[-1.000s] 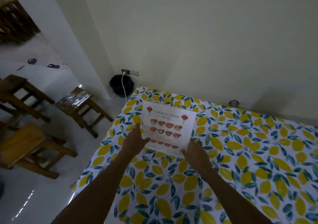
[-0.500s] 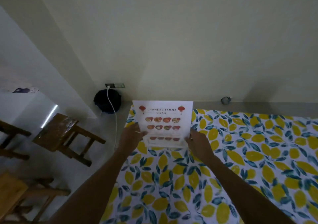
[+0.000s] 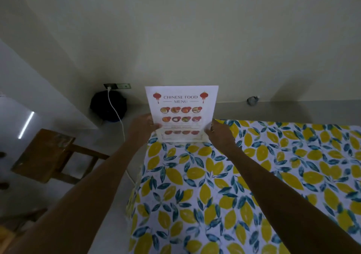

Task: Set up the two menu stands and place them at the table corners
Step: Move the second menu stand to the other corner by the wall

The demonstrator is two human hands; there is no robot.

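Both bare forearms are extended from the lower corners toward the frame centre. The left hand (image 3: 143,125) and right hand (image 3: 219,131) are held level and apart, fingers curled inward in a pinching grasp.

The menu stand (image 3: 181,115) stands upright on the far left corner of the surface (image 3: 244,175), its printed face toward the viewer. The left hand (image 3: 143,125) is at its left edge and the right hand (image 3: 220,132) at its right edge, both touching it. Behind the surface runs a strip of floor, then the wall (image 3: 195,38). A wall socket (image 3: 117,86) sits low on the wall, left of the stand, with a cable (image 3: 115,109) hanging from it in front of a round bin (image 3: 108,106) on the floor. Left of the surface, nearer the viewer, stands a wooden stool (image 3: 45,154). A small object (image 3: 252,100) lies at the foot of the wall, right of the stand.
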